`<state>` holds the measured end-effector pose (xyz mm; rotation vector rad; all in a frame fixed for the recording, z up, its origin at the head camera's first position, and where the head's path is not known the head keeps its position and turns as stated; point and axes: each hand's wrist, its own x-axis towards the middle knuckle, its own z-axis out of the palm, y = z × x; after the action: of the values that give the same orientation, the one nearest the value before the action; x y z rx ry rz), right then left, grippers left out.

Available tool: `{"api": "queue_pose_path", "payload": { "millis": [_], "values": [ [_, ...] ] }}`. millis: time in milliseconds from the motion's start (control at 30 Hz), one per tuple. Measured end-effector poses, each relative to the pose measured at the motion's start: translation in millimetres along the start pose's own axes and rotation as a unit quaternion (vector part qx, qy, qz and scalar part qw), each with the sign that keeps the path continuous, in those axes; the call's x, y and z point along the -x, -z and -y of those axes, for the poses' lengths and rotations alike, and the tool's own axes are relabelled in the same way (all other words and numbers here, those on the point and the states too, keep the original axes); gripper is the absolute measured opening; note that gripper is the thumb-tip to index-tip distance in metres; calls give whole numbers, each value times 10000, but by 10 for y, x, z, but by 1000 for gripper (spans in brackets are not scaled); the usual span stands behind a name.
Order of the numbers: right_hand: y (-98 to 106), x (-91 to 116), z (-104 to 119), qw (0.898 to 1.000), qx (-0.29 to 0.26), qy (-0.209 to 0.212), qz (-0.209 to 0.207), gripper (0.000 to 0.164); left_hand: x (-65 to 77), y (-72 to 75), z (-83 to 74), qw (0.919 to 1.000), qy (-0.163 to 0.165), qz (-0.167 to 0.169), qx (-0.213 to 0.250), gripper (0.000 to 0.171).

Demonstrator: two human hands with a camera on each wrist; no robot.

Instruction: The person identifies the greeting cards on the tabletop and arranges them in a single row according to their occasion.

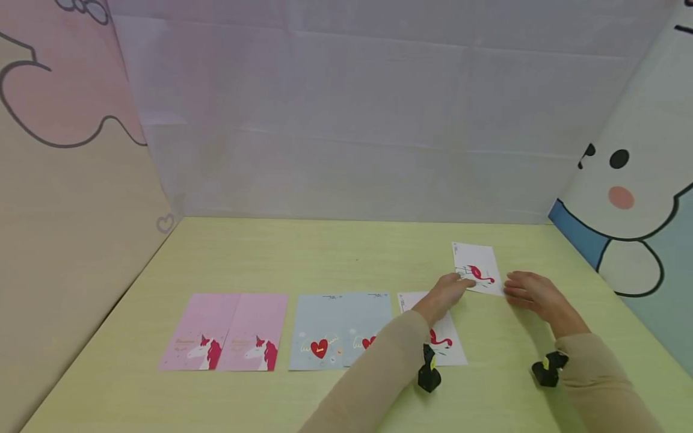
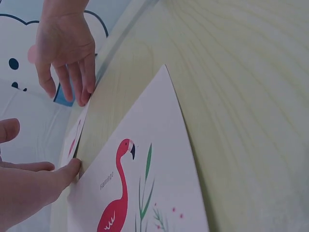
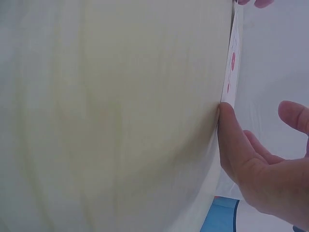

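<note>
A white card with a red flamingo lies on the table towards the back right, between both hands. My left hand reaches to its near left corner, fingertips at the edge, thumb held apart. At the card's right edge, the straight fingers of my right hand touch it, as the right wrist view shows with the right hand beside the card. A second flamingo card lies flat nearer me, partly hidden under the left forearm in the head view.
Two pink unicorn cards lie at the left of the yellow table. Two pale blue heart cards lie side by side in the middle, the right one partly behind the left sleeve. A white sheet hangs along the back.
</note>
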<state>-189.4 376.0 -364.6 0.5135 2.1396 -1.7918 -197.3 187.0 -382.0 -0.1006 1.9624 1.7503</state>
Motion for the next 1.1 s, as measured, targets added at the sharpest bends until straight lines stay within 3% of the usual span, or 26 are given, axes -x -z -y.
{"api": "queue_pose_path", "payload": {
  "millis": [133,233,433,500,700,933,1100],
  "values": [
    [-5,-1,-12,10000,5,-39,-33,64,1,-3,3,9997,-13,29,241,51],
    [-4,-7,-18,9999,-49,-108,-77,64,-10,-19,5,9985,-54,-132,530,48],
    [-16,-10,-25,9999,36,-72,-95,63,-44,-37,41,9920,-446,-672,976,12],
    [-35,-5,-24,9998,174,-55,-102,62,-42,-29,54,9913,-497,-782,938,6],
    [-108,18,-24,9978,630,-123,-175,61,-35,2,88,9917,-562,-1091,372,9],
    [-144,23,-52,9950,1003,-14,-15,63,-23,29,118,9913,-727,-1081,-167,8],
    [-145,30,-90,9916,1276,218,31,62,18,16,114,9917,-705,-1033,-298,25]
  ]
}}
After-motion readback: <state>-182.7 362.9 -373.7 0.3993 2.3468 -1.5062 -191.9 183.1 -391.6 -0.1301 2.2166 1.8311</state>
